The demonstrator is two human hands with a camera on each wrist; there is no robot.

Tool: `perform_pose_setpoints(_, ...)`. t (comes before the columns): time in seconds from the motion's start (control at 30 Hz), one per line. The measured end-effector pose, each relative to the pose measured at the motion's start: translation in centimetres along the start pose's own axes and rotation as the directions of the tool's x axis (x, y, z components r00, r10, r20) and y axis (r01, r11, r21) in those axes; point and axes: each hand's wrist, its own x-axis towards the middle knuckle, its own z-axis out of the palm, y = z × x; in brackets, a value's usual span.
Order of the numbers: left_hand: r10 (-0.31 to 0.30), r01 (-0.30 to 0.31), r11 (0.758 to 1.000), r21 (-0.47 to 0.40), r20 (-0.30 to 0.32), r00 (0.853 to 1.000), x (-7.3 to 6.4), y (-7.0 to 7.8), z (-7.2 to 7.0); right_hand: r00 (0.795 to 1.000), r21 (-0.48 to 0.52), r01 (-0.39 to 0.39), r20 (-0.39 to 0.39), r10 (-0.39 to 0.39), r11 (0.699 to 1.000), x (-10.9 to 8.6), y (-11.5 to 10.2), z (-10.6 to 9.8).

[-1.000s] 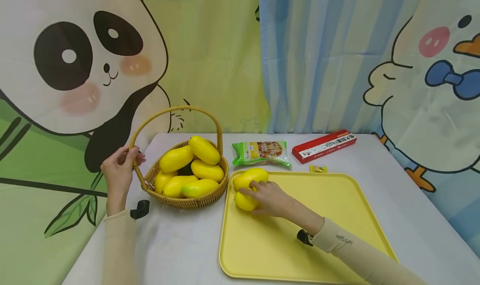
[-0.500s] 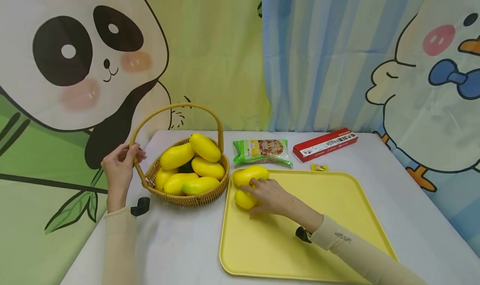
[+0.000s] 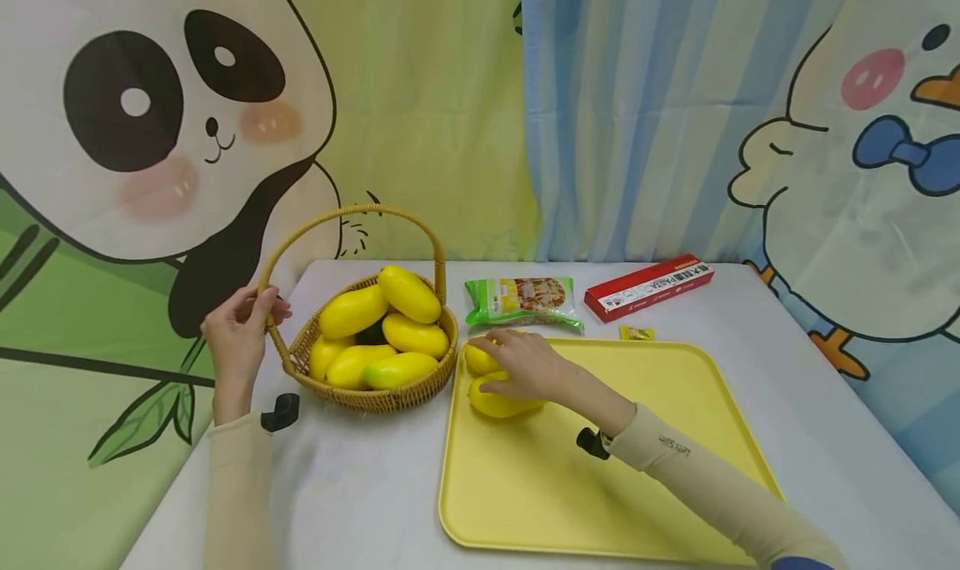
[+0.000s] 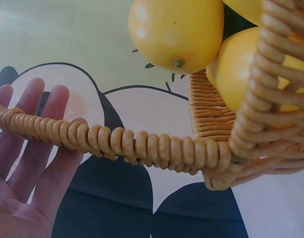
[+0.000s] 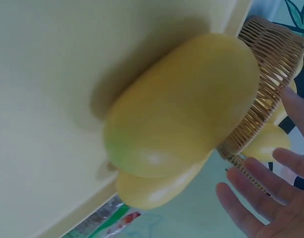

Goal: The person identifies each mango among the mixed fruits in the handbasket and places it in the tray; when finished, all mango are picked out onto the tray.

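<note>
A wicker basket (image 3: 393,400) holds several yellow mangoes (image 3: 400,371), one with a green patch. My left hand (image 3: 236,328) holds the left side of its arched handle (image 4: 100,140); in the left wrist view, fingers lie behind the handle and the thumb is not seen. Two more mangoes lie side by side at the far left corner of a yellow tray (image 3: 600,478). Above them is my right hand (image 3: 528,366), partly covering the far mango (image 3: 480,359); the near mango (image 5: 181,106) lies below the palm. In the right wrist view the fingers are spread, with nothing gripped.
Behind the tray lie a green-and-clear food packet (image 3: 523,302), a red pasta box (image 3: 648,287) and a small yellow wrapped piece (image 3: 637,333). Everything stands on a white-covered table (image 3: 360,495). A printed curtain (image 3: 637,112) hangs behind it.
My right hand has shifted away from the near mango towards the far one. The near mango now shows more of its length. My left hand and the basket stay put.
</note>
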Motion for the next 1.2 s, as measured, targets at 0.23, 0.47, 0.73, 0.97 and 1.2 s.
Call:
perform_pose_setpoints(0.23,0.009,-0.009,1.000,0.003,-0.007,1.000,0.2,0.1,0.0,0.990,0.090,0.066,-0.131,-0.054,0.994,2.8,-0.4,-1.3)
perform_pose_setpoints(0.47,0.010,-0.010,1.000,-0.018,0.002,1.000,0.3,0.3,0.2,0.977,0.155,0.097,-0.203,-0.065,0.983,6.0,-0.9,-2.5)
perform_pose_setpoints(0.73,-0.005,0.005,0.999,-0.036,0.020,1.000,-0.3,1.0,0.2,0.984,0.201,0.074,-0.174,-0.039,0.977,8.7,-1.5,-2.7)
perform_pose_setpoints(0.97,-0.011,0.011,1.000,-0.021,0.013,1.000,0.0,0.5,0.1,0.977,0.181,0.086,-0.207,-0.047,0.980,10.8,-1.5,-2.5)
perform_pose_setpoints(1.2,-0.011,0.011,1.000,-0.026,0.015,1.000,-0.5,1.7,0.1,0.987,0.213,0.030,-0.160,0.005,0.977,11.9,-1.2,-2.2)
